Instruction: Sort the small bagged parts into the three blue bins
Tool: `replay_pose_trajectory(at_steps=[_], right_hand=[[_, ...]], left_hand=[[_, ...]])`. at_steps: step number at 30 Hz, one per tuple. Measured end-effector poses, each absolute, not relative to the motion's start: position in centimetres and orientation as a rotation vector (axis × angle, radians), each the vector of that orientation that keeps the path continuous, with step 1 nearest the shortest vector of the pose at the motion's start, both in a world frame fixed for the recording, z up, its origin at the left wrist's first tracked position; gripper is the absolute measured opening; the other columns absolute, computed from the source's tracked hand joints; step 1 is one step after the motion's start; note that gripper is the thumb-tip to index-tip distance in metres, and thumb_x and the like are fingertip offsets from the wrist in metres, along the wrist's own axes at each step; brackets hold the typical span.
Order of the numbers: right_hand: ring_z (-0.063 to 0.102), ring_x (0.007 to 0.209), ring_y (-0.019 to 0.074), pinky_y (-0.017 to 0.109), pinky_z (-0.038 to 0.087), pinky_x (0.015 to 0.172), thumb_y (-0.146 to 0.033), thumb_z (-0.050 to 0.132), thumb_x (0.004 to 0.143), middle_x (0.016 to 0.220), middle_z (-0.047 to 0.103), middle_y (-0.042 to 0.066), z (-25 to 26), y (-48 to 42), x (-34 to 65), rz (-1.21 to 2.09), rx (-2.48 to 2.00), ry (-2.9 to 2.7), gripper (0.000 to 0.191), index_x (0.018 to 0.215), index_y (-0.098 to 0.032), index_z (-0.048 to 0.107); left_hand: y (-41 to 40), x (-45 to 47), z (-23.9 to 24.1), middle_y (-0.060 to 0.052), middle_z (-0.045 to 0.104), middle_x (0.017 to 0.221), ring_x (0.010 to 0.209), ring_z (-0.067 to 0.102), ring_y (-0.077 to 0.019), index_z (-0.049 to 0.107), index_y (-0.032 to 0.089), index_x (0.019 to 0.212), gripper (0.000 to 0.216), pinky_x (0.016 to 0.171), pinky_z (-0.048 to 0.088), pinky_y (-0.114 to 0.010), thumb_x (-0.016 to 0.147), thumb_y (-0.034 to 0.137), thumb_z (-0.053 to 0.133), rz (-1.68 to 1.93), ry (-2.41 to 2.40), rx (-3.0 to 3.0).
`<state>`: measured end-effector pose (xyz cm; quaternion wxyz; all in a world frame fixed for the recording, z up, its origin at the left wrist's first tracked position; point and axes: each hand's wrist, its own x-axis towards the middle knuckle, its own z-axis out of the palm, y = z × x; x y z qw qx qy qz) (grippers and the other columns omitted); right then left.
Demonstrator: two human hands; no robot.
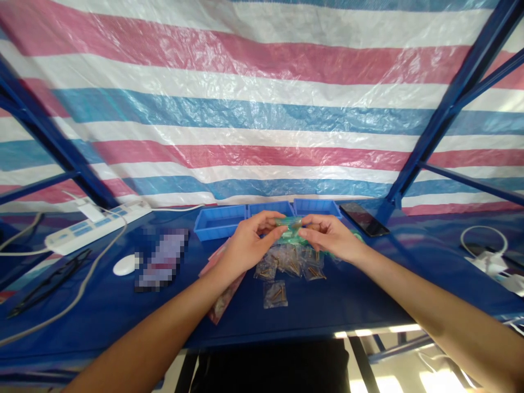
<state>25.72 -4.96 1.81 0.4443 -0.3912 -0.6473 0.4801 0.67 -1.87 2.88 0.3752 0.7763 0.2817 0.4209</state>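
Observation:
Between my two hands is a small clear green-tinted plastic bag, held up by its top edge. My left hand pinches the left end, thumb against fingers. At the right end, my right hand pinches it the same way. Just below lie several small clear bags of brass-coloured screw-like pieces, bunched together. One such bag sits apart, closer to the table's front edge. A pinkish plastic packet is partly hidden under my left forearm.
Three blue bins stand in a row at the back. A black phone lies right of them. On the left are a power strip, a white cable, a white oval object and black glasses. A white charger lies far right.

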Motion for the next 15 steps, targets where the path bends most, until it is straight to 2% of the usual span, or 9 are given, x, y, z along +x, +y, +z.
replay_pose_trajectory(at_steps=[2,4,7,9,12,15], right_hand=[[0.042,0.046,0.0081,0.024,0.027,0.049,-0.057,0.082,0.088,0.053,0.055,-0.007,1.7,-5.0,25.6,1.201,-0.970,-1.635,0.041,0.098,-0.018,0.074],[0.040,0.045,0.0072,0.024,0.025,0.048,-0.056,0.081,0.090,0.052,0.054,-0.007,1.6,-4.9,25.4,1.224,-0.968,-1.619,0.040,0.091,-0.018,0.072],[0.033,0.043,0.0060,0.024,0.021,0.046,-0.053,0.084,0.088,0.050,0.050,-0.008,1.6,-4.7,25.4,1.331,-0.951,-1.454,0.039,0.084,-0.019,0.066],[0.029,0.041,0.0057,0.024,0.019,0.045,-0.049,0.086,0.087,0.046,0.045,-0.009,1.7,-4.7,25.6,1.457,-0.905,-1.304,0.041,0.077,-0.020,0.058],[0.025,0.040,0.0054,0.023,0.017,0.043,-0.044,0.087,0.088,0.044,0.041,-0.010,1.9,-4.8,25.8,1.651,-0.865,-1.183,0.044,0.073,-0.021,0.052],[0.027,0.039,0.0052,0.022,0.020,0.043,-0.046,0.084,0.091,0.047,0.047,-0.008,2.1,-5.0,26.0,1.810,-0.881,-1.210,0.038,0.078,-0.019,0.060]], left_hand=[[-1.9,0.8,2.8,-0.006,0.076,0.102,0.090,0.075,-0.0195,0.065,0.022,0.136,0.043,0.080,0.060,-0.030,0.100,0.043,0.073,1.014,0.690,1.939],[-2.1,0.8,3.0,-0.009,0.075,0.115,0.096,0.074,-0.0205,0.061,0.023,0.142,0.048,0.081,0.061,-0.031,0.100,0.043,0.073,1.008,0.699,1.982],[-2.6,0.7,3.8,-0.014,0.061,0.148,0.127,0.067,-0.0280,0.058,0.028,0.147,0.058,0.098,0.063,-0.040,0.095,0.041,0.079,1.072,0.707,2.249],[-2.9,0.5,4.1,-0.013,0.052,0.159,0.143,0.056,-0.0318,0.059,0.030,0.148,0.061,0.113,0.056,-0.048,0.092,0.038,0.083,1.069,0.668,2.489],[-2.8,0.2,4.2,-0.011,0.054,0.159,0.147,0.052,-0.0311,0.068,0.030,0.137,0.041,0.122,0.049,-0.052,0.097,0.028,0.077,1.075,0.570,2.728],[-2.5,0.0,4.1,-0.010,0.064,0.147,0.138,0.060,-0.0274,0.074,0.027,0.121,0.020,0.119,0.050,-0.048,0.102,0.022,0.069,1.177,0.526,2.749]])
